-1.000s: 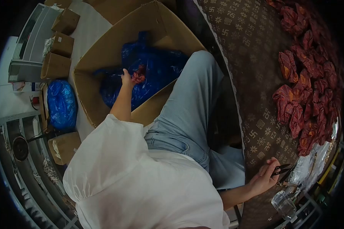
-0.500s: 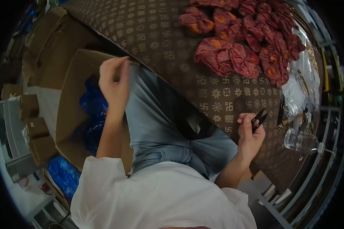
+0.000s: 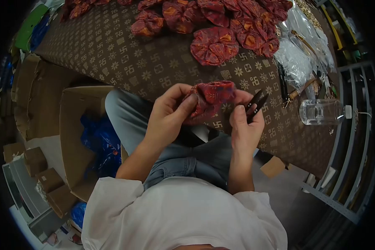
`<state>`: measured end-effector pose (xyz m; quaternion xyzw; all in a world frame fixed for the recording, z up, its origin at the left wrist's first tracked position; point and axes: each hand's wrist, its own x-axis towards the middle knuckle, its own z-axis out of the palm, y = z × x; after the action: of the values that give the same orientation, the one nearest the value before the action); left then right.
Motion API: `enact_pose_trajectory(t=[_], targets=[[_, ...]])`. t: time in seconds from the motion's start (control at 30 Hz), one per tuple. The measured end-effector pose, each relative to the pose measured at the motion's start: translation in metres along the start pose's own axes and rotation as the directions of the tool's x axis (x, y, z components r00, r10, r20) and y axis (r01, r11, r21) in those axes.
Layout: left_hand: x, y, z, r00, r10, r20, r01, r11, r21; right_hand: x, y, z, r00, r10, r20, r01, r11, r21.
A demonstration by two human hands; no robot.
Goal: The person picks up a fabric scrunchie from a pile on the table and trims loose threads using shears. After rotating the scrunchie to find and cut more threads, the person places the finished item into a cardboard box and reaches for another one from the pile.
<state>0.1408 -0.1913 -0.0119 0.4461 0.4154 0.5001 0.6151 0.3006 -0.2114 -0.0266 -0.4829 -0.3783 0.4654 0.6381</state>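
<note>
A red patterned, gathered cloth piece (image 3: 213, 96) is pinched between the thumb and fingers of my left hand (image 3: 171, 109), in front of my lap at the table edge. My right hand (image 3: 246, 121) is closed around black thread snips (image 3: 257, 104), whose dark points stick up past the fingers. Its fingertips are right at the cloth's right side. Just beyond, a round red gathered piece (image 3: 214, 46) lies on the brown patterned tablecloth (image 3: 154, 62), in front of a heap of similar red pieces (image 3: 250, 25).
A clear plastic bottle (image 3: 323, 111) lies on the table at the right, near clear plastic wrap (image 3: 298, 54) and another black tool (image 3: 283, 83). An open cardboard box (image 3: 73, 137) with blue plastic inside stands on the left. A metal rack (image 3: 354, 125) runs along the right.
My left hand, empty over the box's edge before, has come to the middle and now holds a red cloth piece. My right hand has moved left toward it with the snips. The view has shifted.
</note>
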Motion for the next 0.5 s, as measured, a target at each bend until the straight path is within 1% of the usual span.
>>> enact_pose_trajectory(t=[0.03, 0.07, 0.1, 0.17, 0.2, 0.27, 0.3, 0.37, 0.4, 0.47, 0.5], targets=[[-0.007, -0.005, 0.005, 0.990, -0.138, 0.041, 0.144, 0.951, -0.272, 0.000, -0.004, 0.003, 0.999, 0.001, 0.045, -0.004, 0.998, 0.068], [-0.012, -0.009, 0.004, 0.979, -0.169, 0.109, 0.199, 0.897, -0.396, 0.000, -0.006, 0.004, 0.999, 0.006, 0.032, -0.008, 0.998, 0.061], [-0.014, -0.011, 0.004, 0.977, -0.180, 0.117, 0.212, 0.893, -0.398, -0.002, -0.006, 0.004, 0.998, 0.016, 0.053, -0.017, 1.000, 0.017], [-0.017, -0.014, 0.004, 0.956, -0.224, 0.189, 0.293, 0.737, -0.609, -0.002, -0.005, 0.003, 0.997, 0.015, 0.081, -0.009, 0.997, -0.072], [-0.017, -0.017, 0.001, 0.954, -0.230, 0.190, 0.298, 0.736, -0.608, -0.004, -0.006, 0.002, 0.997, 0.020, 0.077, -0.014, 0.997, -0.073], [-0.017, -0.024, -0.005, 0.955, -0.163, 0.248, 0.289, 0.697, -0.656, -0.006, -0.010, 0.000, 0.991, 0.128, 0.039, -0.127, 0.992, -0.017], [-0.017, -0.024, -0.005, 0.954, -0.166, 0.250, 0.293, 0.696, -0.656, -0.006, -0.011, 0.000, 0.991, 0.130, 0.035, -0.129, 0.991, -0.018], [-0.017, -0.022, -0.003, 0.951, -0.111, 0.288, 0.287, 0.662, -0.692, -0.007, -0.013, 0.001, 0.990, 0.134, 0.041, -0.136, 0.990, 0.048], [-0.018, -0.023, -0.004, 0.950, -0.113, 0.293, 0.292, 0.660, -0.692, -0.009, -0.015, 0.000, 0.990, 0.134, 0.036, -0.135, 0.990, 0.047], [-0.019, -0.023, -0.007, 0.956, -0.102, 0.275, 0.265, 0.701, -0.662, -0.012, -0.018, -0.004, 0.978, 0.191, 0.082, -0.197, 0.978, 0.073], [-0.019, -0.021, -0.008, 0.955, -0.103, 0.278, 0.268, 0.699, -0.663, -0.011, -0.017, -0.005, 0.978, 0.191, 0.079, -0.197, 0.978, 0.072]])
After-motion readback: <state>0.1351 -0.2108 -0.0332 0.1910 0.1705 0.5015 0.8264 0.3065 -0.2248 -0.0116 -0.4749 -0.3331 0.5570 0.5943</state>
